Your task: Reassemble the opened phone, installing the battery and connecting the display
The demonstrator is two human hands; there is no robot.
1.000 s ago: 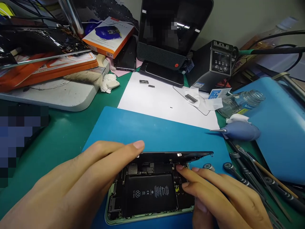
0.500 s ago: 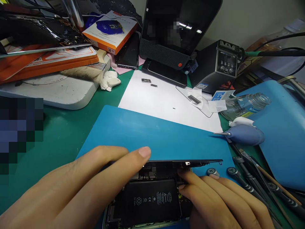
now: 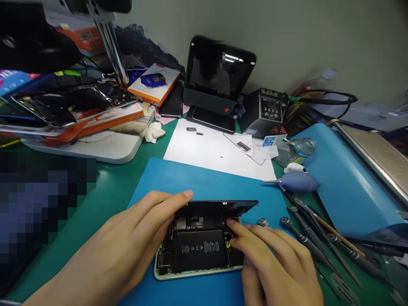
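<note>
An opened smartphone [image 3: 164,272] with a pale green frame lies on the blue mat, its black battery [image 3: 200,250] and boards showing. Its dark screen panel [image 3: 207,208] is tilted up along the far side. My left hand [image 3: 143,233] is closed at the phone's left end, its fingers holding the raised panel's left edge. My right hand [image 3: 274,259] curls round the phone's right end. Two of its fingertips reach inside, beside the battery and below the panel; what they press on there is hidden.
White paper [image 3: 197,153] with small parts lies beyond the blue mat [image 3: 165,178]. On the right are a blue air blower [image 3: 298,182], screwdrivers [image 3: 301,227] and a glass jar [image 3: 295,151]. A screen device [image 3: 207,100] and black control box [image 3: 266,112] stand behind; stacked boxes sit left.
The view has drawn back, so the phone and both hands look smaller. More of the panel's inner face shows. Both hands keep their places on the phone.
</note>
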